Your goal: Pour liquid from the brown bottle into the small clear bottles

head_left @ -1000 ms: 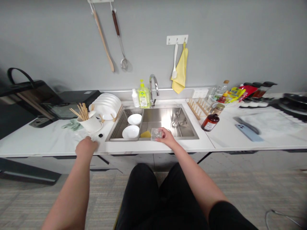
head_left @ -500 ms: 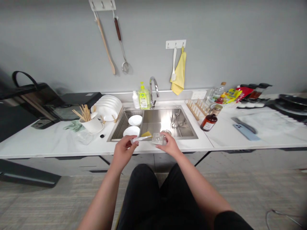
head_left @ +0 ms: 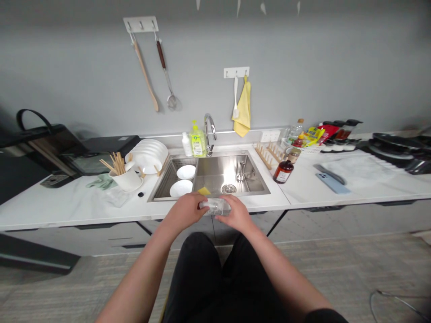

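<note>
In front of the sink's near edge, my right hand (head_left: pixel 237 212) is closed around a small clear container (head_left: pixel 222 207), lying tilted with its opening to the left. My left hand (head_left: pixel 183 213) is closed on a slim white tool (head_left: pixel 205 204), whose far end reaches into the container's mouth; its exact kind I cannot make out. Just beyond the hands is the steel sink (head_left: pixel 215 168). A yellow sponge (head_left: pixel 204 191) lies at its near side, and two white bowls (head_left: pixel 182 188) sit in the left basket.
Left of the sink stand a white chopstick holder (head_left: pixel 129 180) and racked white plates (head_left: pixel 151 152). Dish soap (head_left: pixel 197 141) and a faucet (head_left: pixel 209 132) are behind it. To the right are a brown bottle (head_left: pixel 283 172), a wooden rack (head_left: pixel 264 157) and a blue phone (head_left: pixel 332 183).
My left hand has moved right, bringing the white tool from beside the clear container into its mouth. The right hand has lowered slightly with the container. The head view has tilted up.
</note>
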Demonstrator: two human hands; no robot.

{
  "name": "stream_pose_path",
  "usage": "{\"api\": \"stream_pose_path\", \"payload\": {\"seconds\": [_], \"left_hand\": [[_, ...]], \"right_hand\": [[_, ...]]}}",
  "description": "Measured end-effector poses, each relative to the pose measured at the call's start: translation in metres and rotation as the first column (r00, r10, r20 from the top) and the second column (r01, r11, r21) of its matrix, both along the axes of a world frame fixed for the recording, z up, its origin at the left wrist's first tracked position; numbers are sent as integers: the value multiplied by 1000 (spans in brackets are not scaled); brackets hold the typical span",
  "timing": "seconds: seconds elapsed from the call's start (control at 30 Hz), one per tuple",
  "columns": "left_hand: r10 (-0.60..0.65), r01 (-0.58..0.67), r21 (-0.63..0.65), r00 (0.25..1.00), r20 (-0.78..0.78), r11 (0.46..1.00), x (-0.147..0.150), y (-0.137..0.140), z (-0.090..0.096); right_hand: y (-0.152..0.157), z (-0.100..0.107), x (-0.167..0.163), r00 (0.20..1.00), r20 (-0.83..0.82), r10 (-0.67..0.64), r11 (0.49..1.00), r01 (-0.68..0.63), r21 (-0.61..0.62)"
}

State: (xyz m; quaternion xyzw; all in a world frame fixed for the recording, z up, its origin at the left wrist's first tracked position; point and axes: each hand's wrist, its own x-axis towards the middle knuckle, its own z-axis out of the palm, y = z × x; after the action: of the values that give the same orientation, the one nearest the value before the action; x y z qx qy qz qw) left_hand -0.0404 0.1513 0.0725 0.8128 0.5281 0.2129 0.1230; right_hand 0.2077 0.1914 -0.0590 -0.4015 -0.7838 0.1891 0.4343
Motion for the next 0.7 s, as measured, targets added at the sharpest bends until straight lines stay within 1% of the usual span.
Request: {"api": "stream_pose_path", "payload": {"seconds": [0.1, 0.17, 0.23, 0.33, 0.4, 0.47, 0.5, 0.53, 0.6, 0.63, 0.67, 0.7], "left_hand": [[-9, 9, 0, 993, -118, 1000, 13, -5, 11], [6, -6, -1, 990, -138, 1000, 18, -9, 12], [-10, 7, -22, 990, -142, 1000, 21, -13, 9], [-93, 92, -15, 989, -119, 996, 20, -17, 3], [-173, 177, 41, 982, -77, 983, 18, -20, 1], [-226, 227, 90, 974, -24, 970, 16, -23, 1], [-225, 224, 103, 974, 4, 969, 15, -25, 2], [-198, 194, 107, 980, 30, 975, 14, -26, 4], [-103, 96, 96, 993, 60, 991, 13, -29, 8], [-80, 74, 91, 995, 55, 993, 13, -31, 10], [-95, 91, 90, 995, 38, 992, 13, -32, 12], [-141, 139, 97, 990, 18, 986, 12, -33, 14]], "right_hand": [[-12, 9, -5, 998, 56, -11, 999, 8, 44], [-19, 13, -7, 1000, 25, -14, 999, 13, 48], [-24, 15, -7, 999, -46, 25, 999, -24, 21], [-30, 19, -6, 984, -150, 98, 995, -102, -22], [-33, 23, -5, 978, -177, 106, 993, -112, -22], [-35, 28, -5, 979, -179, 101, 994, -105, -12], [-36, 31, -5, 979, -175, 103, 994, -106, -8], [-37, 34, -5, 980, -171, 106, 994, -108, -5], [-40, 39, -6, 981, -165, 105, 994, -107, 2], [-42, 41, -6, 982, -160, 105, 994, -106, 4], [-43, 43, -6, 982, -155, 105, 994, -106, 5], [-45, 44, -7, 982, -152, 108, 994, -108, 4]]}}
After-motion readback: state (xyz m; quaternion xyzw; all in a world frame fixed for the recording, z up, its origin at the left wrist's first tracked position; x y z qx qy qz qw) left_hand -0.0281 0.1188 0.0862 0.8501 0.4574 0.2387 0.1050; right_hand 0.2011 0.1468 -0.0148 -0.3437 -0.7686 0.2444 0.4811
